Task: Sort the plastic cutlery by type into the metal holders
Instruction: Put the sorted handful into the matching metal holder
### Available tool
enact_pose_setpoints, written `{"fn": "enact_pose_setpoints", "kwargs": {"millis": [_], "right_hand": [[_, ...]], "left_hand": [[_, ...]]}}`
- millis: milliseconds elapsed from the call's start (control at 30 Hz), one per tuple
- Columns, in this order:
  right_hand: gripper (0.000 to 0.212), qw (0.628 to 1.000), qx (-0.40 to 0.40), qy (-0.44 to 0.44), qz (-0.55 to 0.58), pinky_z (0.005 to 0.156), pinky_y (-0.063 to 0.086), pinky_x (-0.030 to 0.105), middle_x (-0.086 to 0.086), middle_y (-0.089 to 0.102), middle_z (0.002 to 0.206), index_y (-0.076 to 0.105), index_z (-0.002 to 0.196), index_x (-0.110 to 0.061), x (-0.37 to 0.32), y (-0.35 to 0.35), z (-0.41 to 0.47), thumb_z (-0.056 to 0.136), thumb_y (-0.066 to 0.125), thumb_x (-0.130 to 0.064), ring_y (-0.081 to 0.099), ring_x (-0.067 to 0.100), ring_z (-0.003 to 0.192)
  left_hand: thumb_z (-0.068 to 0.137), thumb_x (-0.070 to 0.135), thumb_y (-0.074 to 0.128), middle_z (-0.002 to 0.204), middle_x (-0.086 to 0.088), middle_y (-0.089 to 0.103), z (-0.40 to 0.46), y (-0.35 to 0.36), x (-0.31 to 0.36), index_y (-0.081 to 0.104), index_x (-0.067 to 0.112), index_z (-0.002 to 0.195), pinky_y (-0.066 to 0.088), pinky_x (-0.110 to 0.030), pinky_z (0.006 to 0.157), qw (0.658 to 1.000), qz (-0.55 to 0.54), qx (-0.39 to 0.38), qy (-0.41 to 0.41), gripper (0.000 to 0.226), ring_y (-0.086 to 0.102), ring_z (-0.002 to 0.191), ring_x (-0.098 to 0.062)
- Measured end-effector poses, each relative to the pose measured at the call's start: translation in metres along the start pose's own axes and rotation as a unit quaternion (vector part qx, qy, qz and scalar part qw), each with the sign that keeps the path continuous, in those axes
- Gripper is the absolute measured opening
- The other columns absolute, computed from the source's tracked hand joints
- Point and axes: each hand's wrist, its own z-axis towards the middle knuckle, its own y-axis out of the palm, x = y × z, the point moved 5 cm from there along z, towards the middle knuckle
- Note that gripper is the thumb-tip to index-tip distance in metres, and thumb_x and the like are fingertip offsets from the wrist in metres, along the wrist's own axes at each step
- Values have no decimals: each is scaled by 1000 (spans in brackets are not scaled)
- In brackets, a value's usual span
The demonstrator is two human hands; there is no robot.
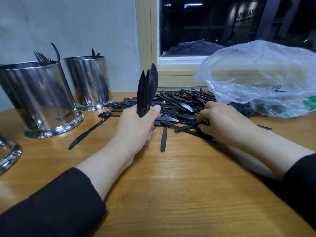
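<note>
My left hand (136, 124) is wrapped around a bundle of black knives (147, 89), fingers curled tight on the handles, blades standing upright over the near edge of the pile (177, 106). My right hand (224, 122) is down in the right side of that heap, fingertips pinching at a black piece; I cannot tell from here whether it is a knife.

The pile lies in the middle of the wooden table (179, 185), with a clear plastic bag (263, 77) sagging over its far right part. At the far left stand two metal holders: the nearer one (39, 98) carries forks, the farther one (89, 82) shows only a few dark tips whose type I cannot make out. The base of a third holder (8, 156) shows at the left edge. One spoon (90, 129) lies alone between the holders and my left hand.

To do this step well, I judge I should draw each knife out by its handle, sliding it along its own length so it does not drag neighbours. Then I would lay it blade-up against the bundle, all serrations facing alike, and carry the bundle over before it grows too thick to grip securely.
</note>
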Motion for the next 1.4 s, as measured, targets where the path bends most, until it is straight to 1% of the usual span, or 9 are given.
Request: {"fn": "enact_pose_setpoints", "kwargs": {"millis": [300,433,667,767,900,1133,1233,1300,1400], "right_hand": [[27,999,-28,5,-23,88,38,38,-9,43,103,67,118,-32,1,5,1,94,61,-42,46,21,111],[16,1000,8,0,-14,88,44,40,-4,50,102,73,103,-27,3,2,1,91,63,-32,49,22,105],[20,958,156,-1,239,60,41,25,-5,62,70,67,76,-23,6,-36,-6,92,67,-35,55,9,64],[27,943,132,-27,304,50,33,19,0,56,59,62,69,-20,-1,-45,-12,91,68,-34,43,7,50],[27,939,26,-92,332,55,36,27,9,56,64,63,72,-18,-19,-36,-17,87,67,-40,46,25,57],[41,873,95,-63,474,64,42,40,4,63,68,69,82,-17,-12,-38,-9,88,66,-58,53,35,64],[29,937,114,-11,331,71,46,20,-10,70,84,73,94,-25,-3,-18,12,91,64,-51,63,11,79],[31,989,64,-28,132,88,47,31,-8,67,106,71,114,-25,-8,2,27,94,63,-47,61,14,104],[39,1000,-20,-13,-1,98,37,42,-5,59,120,65,127,-28,-8,26,39,96,57,-50,52,21,121]], "left_hand": [[102,35,58,56,0,44,0,0,0,66,3,102,42,-22,48,1000,2,6,1,33,43,47,-14],[102,36,58,57,-1,44,0,0,0,65,0,103,42,-22,49,1000,5,5,4,36,43,47,-14],[102,38,56,55,1,60,3,-9,8,67,9,80,59,-38,73,997,51,40,44,38,61,56,-15],[102,38,56,74,7,74,4,-16,16,74,16,78,58,-38,85,987,95,81,98,38,69,75,-6],[101,50,51,59,-1,57,0,-12,24,75,10,100,41,-19,56,970,181,61,149,47,49,54,-7],[100,46,55,59,4,48,-1,1,13,69,13,96,40,-28,59,979,178,-42,93,37,46,55,-9],[101,43,56,59,3,49,6,-10,8,63,11,92,46,-27,58,991,115,10,65,35,49,52,-11],[102,41,55,55,2,50,8,-17,7,56,15,83,51,-28,56,996,72,40,47,32,52,48,-12],[103,39,56,50,1,46,11,-28,4,49,14,79,48,-35,55,996,31,83,29,35,46,43,-16]]}}
